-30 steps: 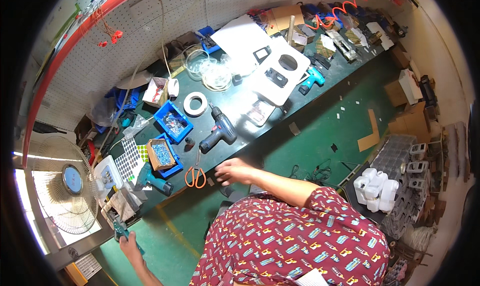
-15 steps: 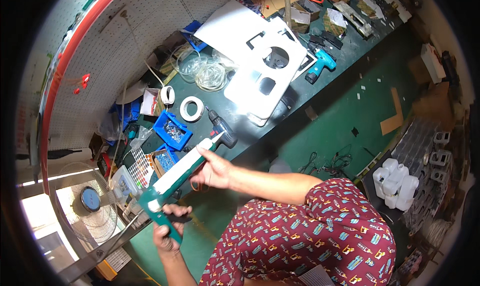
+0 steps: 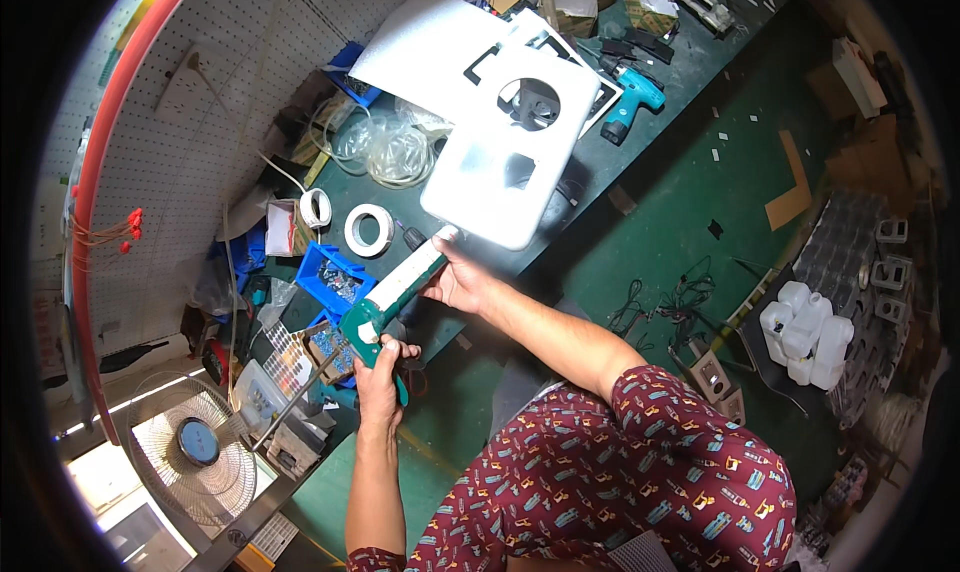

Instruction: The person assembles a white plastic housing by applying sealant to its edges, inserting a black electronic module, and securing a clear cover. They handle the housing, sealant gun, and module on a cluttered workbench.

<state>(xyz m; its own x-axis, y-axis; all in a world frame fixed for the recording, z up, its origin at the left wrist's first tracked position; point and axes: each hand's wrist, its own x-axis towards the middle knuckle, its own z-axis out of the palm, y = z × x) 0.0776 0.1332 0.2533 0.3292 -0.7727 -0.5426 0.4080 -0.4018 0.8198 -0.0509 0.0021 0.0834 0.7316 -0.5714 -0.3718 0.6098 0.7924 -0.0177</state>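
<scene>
A green caulking gun [image 3: 405, 290] loaded with a white cartridge slants across the near edge of the workbench. My left hand [image 3: 379, 380] is closed round its grip and trigger. Farther forward, my right hand [image 3: 460, 280] supports the barrel near its front end, fingers wrapped under it. The tip points at the near edge of a white panel [image 3: 470, 194], which has a large round hole and a smaller opening; I cannot tell whether they touch. Beside the barrel, a dark drill [image 3: 413, 238] is partly hidden.
Left of the gun lie a white tape roll [image 3: 368, 230] and a blue bin [image 3: 322, 284] of small metal parts. Clear coiled tubing [image 3: 400, 154] sits behind. A teal cordless drill [image 3: 632, 100] lies right of the panel. A fan [image 3: 198, 442] stands at lower left, white plastic containers [image 3: 805, 334] at right.
Both hands have carried the caulking gun forward and to the right, bringing its tip up to the white panel's near edge. The view has shifted slightly.
</scene>
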